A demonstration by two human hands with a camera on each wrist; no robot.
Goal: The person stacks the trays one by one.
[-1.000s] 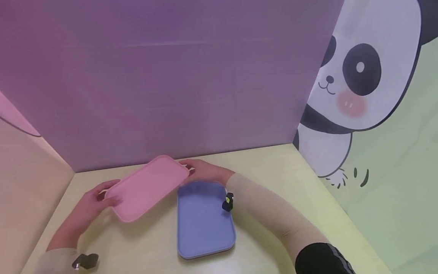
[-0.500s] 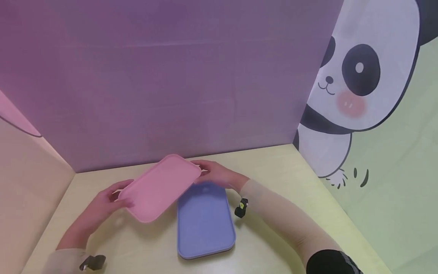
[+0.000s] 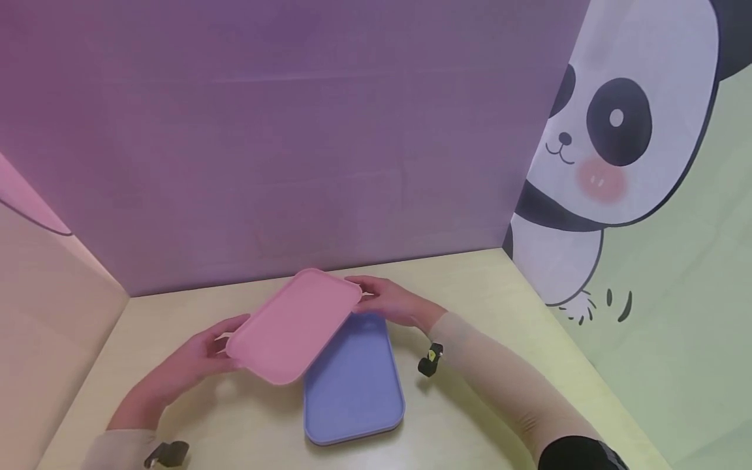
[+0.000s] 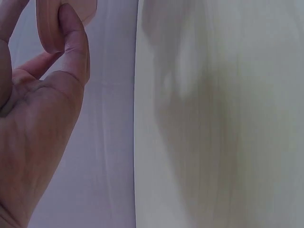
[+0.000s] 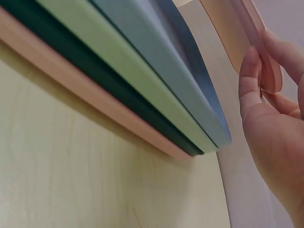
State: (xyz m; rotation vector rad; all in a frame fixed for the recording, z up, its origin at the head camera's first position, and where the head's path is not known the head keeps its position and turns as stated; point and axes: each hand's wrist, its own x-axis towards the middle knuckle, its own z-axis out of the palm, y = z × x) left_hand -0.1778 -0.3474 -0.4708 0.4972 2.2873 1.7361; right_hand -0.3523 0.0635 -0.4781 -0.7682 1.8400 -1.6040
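We saw a pale wooden tabletop [image 3: 487, 287] boxed in by a purple back wall [image 3: 294, 143], a peach left panel [image 3: 41, 294] and a green panda-printed right panel [image 3: 611, 150].

Pink tray [image 3: 296, 325] tilted, held above stacked blue tray [image 3: 354, 385].

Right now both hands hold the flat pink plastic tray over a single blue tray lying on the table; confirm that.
Not single: the right wrist view shows the blue tray topping a stack of trays. Both the left hand and right hand do hold the pink tray.
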